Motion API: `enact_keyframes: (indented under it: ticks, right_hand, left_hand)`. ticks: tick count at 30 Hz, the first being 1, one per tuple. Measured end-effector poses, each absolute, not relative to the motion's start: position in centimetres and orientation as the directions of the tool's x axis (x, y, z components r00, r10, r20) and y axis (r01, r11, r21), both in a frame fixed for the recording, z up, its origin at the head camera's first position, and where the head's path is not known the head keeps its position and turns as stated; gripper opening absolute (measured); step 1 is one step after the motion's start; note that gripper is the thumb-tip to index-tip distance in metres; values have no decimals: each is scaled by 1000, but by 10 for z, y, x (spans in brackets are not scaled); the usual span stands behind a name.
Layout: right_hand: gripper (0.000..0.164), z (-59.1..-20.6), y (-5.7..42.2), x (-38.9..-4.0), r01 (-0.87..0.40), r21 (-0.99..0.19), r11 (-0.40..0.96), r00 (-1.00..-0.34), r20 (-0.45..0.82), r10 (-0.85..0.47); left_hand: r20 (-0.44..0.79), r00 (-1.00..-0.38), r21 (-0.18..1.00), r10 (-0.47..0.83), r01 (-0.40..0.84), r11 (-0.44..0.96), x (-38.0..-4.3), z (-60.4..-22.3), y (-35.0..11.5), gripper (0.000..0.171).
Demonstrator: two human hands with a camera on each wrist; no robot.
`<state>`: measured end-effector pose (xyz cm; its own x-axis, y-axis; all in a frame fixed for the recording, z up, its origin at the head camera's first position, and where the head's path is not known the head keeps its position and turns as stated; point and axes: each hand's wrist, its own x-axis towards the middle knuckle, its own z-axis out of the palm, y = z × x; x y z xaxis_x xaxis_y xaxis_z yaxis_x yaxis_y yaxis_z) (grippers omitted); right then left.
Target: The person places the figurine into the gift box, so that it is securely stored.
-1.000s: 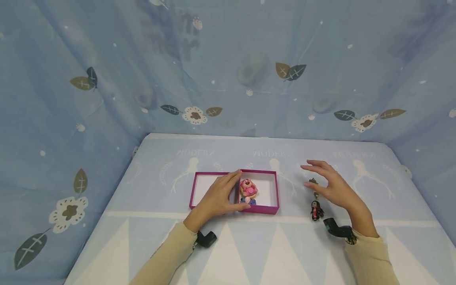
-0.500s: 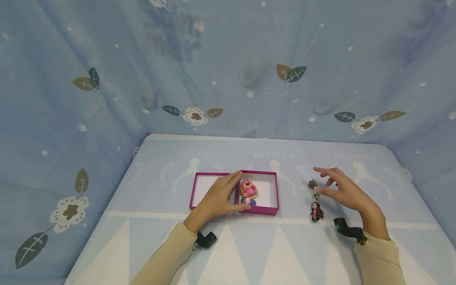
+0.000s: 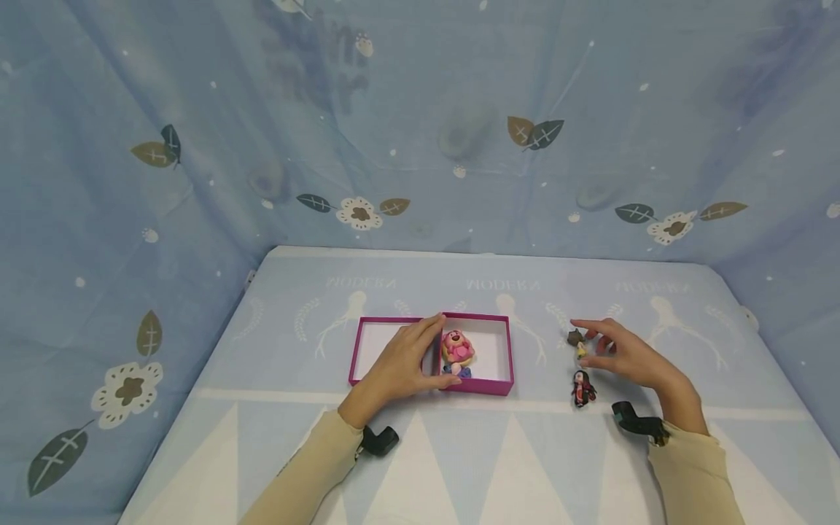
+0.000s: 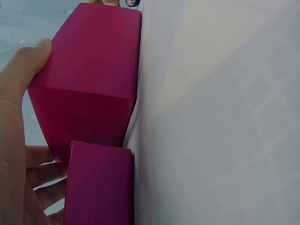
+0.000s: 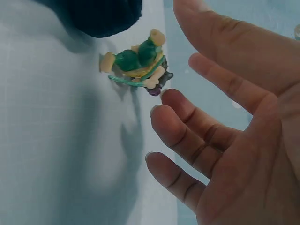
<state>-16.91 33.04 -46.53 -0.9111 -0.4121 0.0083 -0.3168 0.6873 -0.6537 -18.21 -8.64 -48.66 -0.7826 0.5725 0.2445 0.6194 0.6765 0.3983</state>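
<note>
My left hand holds the deep-pink box, thumb at its near wall and fingers along its left side. In the left wrist view the thumb lies on the box. Inside sit a pink figurine and a smaller blue-and-pink one. My right hand hovers with thumb and fingers apart beside a small brown-haired figurine. In the right wrist view that figurine, with green legs, lies untouched beyond the loosely bent fingers.
A shallower pink-rimmed tray or lid lies left of the box, partly behind my left hand. A black-haired figurine in red and black lies nearer me. A dark rounded shape fills the right wrist view's upper left.
My right hand first shifted right and lowered, then came slightly back left, its fingers now nearer the brown-haired figurine. My left hand and the box stay in place.
</note>
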Motion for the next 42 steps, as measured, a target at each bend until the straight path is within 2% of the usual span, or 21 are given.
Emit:
enact_keyframes:
  ticks: [9,16,21,42]
  right_hand:
    - [66,-467,330,-171,-259,-640,723,-922,-60,-383]
    - [75,-471,332,-172,-242,-666,706,-919,-77,-388]
    - [73,-472,332,-173,-233,-667,707,-917,-92,-388]
    - [71,-454,322,-172,-214,-638,740,-941,-69,-332]
  left_hand:
    - [228,-792,411,566,605,682,-182,-487,-86,104]
    - [242,-785,404,570,616,677,-182,-487,-86,103]
    - [249,-782,399,571,620,675,-182,-486,-86,103]
    - [264,-772,391,578,633,668,-182,-485,-86,102]
